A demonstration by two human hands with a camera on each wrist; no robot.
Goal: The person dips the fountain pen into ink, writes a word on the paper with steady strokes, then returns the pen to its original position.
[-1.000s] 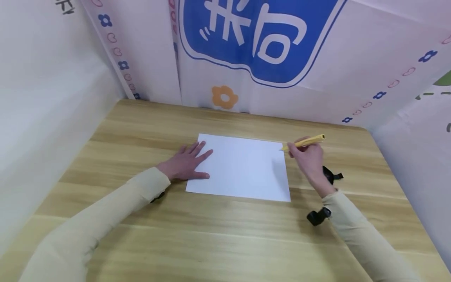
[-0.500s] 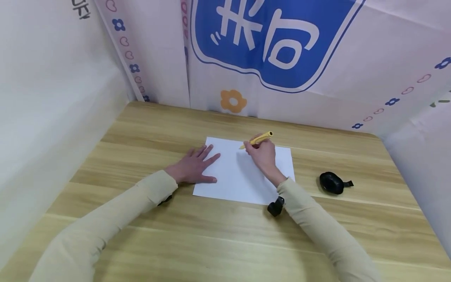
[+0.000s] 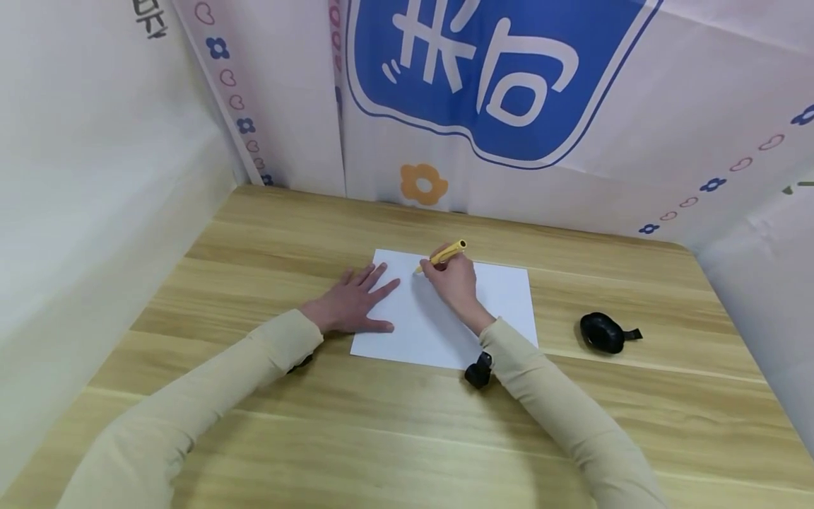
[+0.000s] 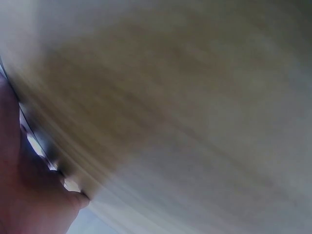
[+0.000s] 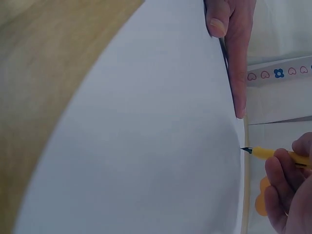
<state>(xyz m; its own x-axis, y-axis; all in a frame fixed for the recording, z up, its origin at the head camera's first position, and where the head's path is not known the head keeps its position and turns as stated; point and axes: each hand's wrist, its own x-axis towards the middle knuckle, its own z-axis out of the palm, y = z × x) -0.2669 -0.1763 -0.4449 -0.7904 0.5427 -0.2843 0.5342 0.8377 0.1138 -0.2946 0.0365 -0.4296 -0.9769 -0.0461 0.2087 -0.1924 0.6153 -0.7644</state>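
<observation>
Yellow pen (image 3: 453, 250): pinched in the grip of the right hand (image 3: 456, 281), centre of the head view; barrel partly covered by fingers, nib contact uncertain. White sheet (image 3: 413, 322): centre, on the wooden desk (image 3: 407, 452), partly hidden by both hands. Left hand (image 3: 348, 305): grip released, fingers spread over the sheet's left edge; cut off at lower left of its own wrist view. Black object (image 3: 602, 333): right of frame, kind unclear. Blue emblem (image 3: 439, 106): cropped by the top edge.

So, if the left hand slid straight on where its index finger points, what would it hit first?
By the head view, the left hand would probably meet the yellow pen first, near its tip, then the right hand holding it; exact depth is hard to judge.
</observation>
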